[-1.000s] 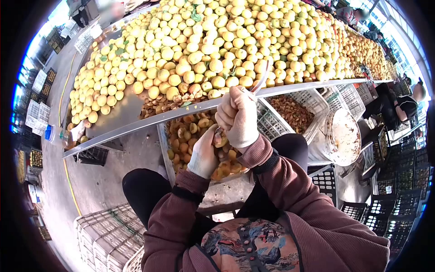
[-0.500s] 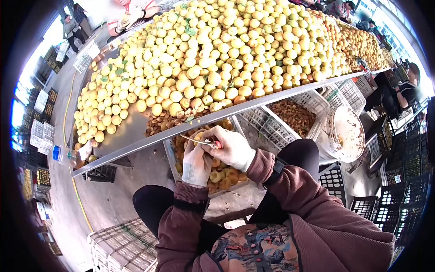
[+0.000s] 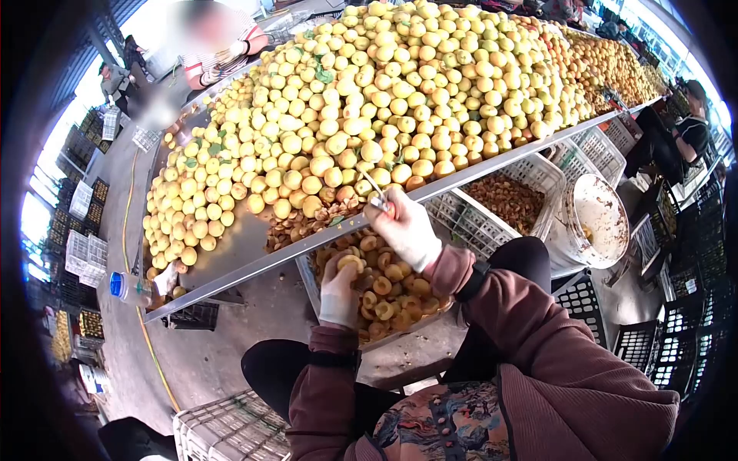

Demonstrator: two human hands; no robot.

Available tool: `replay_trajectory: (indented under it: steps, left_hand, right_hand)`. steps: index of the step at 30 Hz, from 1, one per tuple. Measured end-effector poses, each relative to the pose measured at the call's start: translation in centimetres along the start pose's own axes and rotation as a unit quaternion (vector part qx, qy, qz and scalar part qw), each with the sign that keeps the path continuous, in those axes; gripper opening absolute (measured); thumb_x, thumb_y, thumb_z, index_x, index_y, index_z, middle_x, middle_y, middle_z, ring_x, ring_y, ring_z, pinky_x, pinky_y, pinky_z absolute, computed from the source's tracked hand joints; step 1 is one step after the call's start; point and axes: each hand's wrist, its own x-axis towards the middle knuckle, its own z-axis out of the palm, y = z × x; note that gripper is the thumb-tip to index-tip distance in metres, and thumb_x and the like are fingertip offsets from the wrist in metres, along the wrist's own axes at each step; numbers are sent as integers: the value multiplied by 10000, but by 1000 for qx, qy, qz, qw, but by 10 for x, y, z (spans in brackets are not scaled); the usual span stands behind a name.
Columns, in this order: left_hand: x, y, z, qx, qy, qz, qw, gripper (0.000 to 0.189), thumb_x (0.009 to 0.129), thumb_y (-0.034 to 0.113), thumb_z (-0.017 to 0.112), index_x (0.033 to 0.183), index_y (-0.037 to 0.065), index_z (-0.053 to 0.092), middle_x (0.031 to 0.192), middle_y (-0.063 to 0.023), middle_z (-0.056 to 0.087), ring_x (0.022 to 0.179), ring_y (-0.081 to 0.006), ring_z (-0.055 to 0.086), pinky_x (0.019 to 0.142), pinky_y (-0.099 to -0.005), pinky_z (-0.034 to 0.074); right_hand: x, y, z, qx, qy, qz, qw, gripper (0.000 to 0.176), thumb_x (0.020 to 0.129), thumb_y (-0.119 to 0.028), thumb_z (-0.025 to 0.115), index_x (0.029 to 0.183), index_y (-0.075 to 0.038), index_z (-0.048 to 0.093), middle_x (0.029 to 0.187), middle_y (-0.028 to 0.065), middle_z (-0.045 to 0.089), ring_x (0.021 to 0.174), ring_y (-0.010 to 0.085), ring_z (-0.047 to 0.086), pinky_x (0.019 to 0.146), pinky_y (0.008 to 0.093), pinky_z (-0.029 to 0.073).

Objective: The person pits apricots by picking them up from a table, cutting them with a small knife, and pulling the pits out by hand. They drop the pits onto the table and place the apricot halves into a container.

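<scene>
Gloved in white, my left hand point(image 3: 339, 298) is closed around an apricot piece point(image 3: 351, 263) over the crate of halved apricots point(image 3: 388, 296). My right hand point(image 3: 407, 234) grips a small knife point(image 3: 373, 184) with a red handle. Its thin blade points up and away, over the edge of the metal table point(image 3: 323, 240). A big heap of whole yellow apricots point(image 3: 392, 100) covers the table. Scraps of pits and flesh point(image 3: 296, 230) lie by the rim in front of my hands.
Right of my knees stand a white crate of brown scraps point(image 3: 503, 203) and a stained white bucket point(image 3: 598, 219). A lidded plastic jar point(image 3: 132, 288) is at the table's left corner. A woven-sided crate point(image 3: 231, 430) is at lower left. Co-workers sit around the table.
My hands have come apart. The right moved up toward the table rim with the knife; the left lowered over the crate with the apricot piece. The view has shifted slightly.
</scene>
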Motion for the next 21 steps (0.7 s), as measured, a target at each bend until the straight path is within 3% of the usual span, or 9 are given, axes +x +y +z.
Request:
replay_trajectory:
  steps: [1, 3, 8, 10, 11, 13, 15, 18, 21]
  left_hand:
    - [9, -20, -17, 171, -68, 29, 982, 314, 890, 50, 628, 1195, 12, 564, 1131, -116, 601, 874, -155, 604, 736, -263, 520]
    - [6, -12, 3, 96, -6, -93, 991, 331, 889, 49, 640, 1211, 1, 580, 1158, -92, 597, 903, -120, 585, 755, -251, 501]
    - [39, 41, 0, 188, 18, 104, 976, 321, 896, 86, 648, 1193, -17, 579, 1084, -59, 626, 950, -109, 586, 813, -231, 489]
    - [76, 72, -5, 277, 1, 102, 955, 353, 886, 63, 655, 1211, -21, 546, 1138, -129, 625, 1057, -172, 594, 902, -287, 494]
    - [97, 79, -12, 386, -15, 164, 908, 403, 869, 107, 664, 1237, -2, 542, 1159, -174, 619, 1071, -239, 606, 907, -320, 493]
    - [142, 94, -11, 513, -10, 163, 843, 515, 815, 194, 663, 1288, 44, 526, 1195, -229, 590, 1096, -373, 579, 967, -403, 454]
    - [182, 101, -8, 641, -33, 187, 743, 565, 792, 154, 651, 1335, 108, 503, 1245, -197, 568, 1154, -369, 534, 997, -421, 427]
    - [219, 102, 3, 766, -109, 114, 623, 675, 744, 188, 654, 1389, 241, 459, 1368, -114, 490, 1259, -353, 443, 1035, -473, 379]
    - [247, 80, -1, 761, -134, 84, 629, 622, 729, 205, 671, 1325, 205, 498, 1222, -170, 583, 1171, -375, 520, 1002, -479, 404]
  right_hand:
    - [17, 2, -6, 27, 11, -40, 999, 326, 855, -298, 690, 938, -22, 538, 707, 67, 574, 650, 142, 542, 621, 303, 470]
    - [49, 12, -14, 45, 54, -27, 997, 374, 854, -335, 697, 947, -12, 532, 726, 29, 560, 637, 123, 519, 608, 272, 458]
    - [42, -25, -58, 221, 1, 172, 960, 373, 950, -438, 554, 963, -66, 533, 626, 5, 487, 428, 65, 433, 373, 220, 321]
    - [30, -14, -53, 247, -27, 226, 942, 357, 948, -427, 555, 926, -72, 521, 625, 5, 496, 403, 78, 416, 361, 229, 309]
    - [25, -12, -47, 245, -40, 249, 936, 353, 948, -423, 557, 912, -73, 522, 628, -3, 492, 432, 71, 425, 387, 228, 323]
    - [22, -5, -29, 227, -48, 212, 949, 358, 944, -426, 561, 885, -74, 524, 640, -22, 482, 506, 54, 432, 453, 230, 344]
    - [21, 8, -16, 205, -44, 172, 962, 352, 935, -395, 592, 864, -56, 527, 737, -14, 503, 687, 80, 463, 621, 260, 424]
    - [17, 2, -23, 159, -68, 181, 968, 345, 950, -378, 579, 862, -51, 517, 764, -13, 496, 728, 88, 451, 671, 272, 432]
    - [13, -5, -34, 169, -55, 150, 972, 337, 966, -385, 552, 875, -64, 500, 746, -7, 495, 709, 91, 455, 650, 259, 430]
